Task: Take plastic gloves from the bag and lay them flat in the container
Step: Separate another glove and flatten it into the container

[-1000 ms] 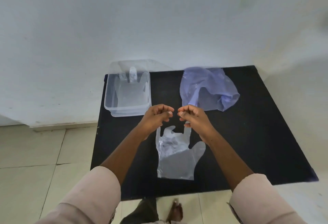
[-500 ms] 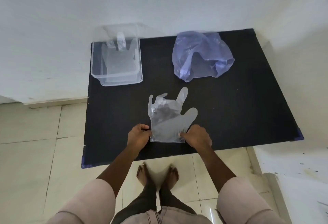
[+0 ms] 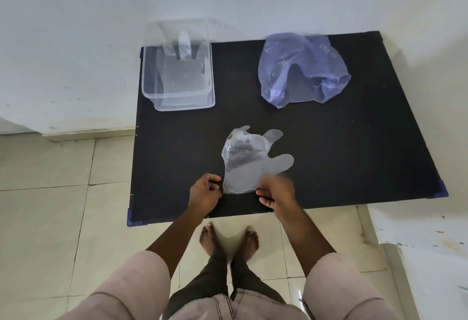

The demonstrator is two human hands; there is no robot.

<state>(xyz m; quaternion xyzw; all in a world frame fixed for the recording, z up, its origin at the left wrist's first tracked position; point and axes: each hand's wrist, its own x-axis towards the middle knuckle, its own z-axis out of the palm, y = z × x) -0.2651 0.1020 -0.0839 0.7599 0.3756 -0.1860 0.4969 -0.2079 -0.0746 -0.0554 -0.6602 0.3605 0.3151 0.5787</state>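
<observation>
A clear glove (image 3: 249,161) lies on the black counter (image 3: 354,142), its cuff pinched by the left hand (image 3: 203,194). The blurred right hand (image 3: 277,193) is beside the cuff; whether it grips, I cannot tell. Farther back are the container (image 3: 177,66) and the bag (image 3: 301,69).

A clear plastic glove (image 3: 249,161) lies flat at frame centre, fingers pointing up-right. The see-through container (image 3: 177,71), upper left, holds another glove (image 3: 181,66) laid flat. The crumpled bluish bag (image 3: 301,70) sits upper right.
</observation>
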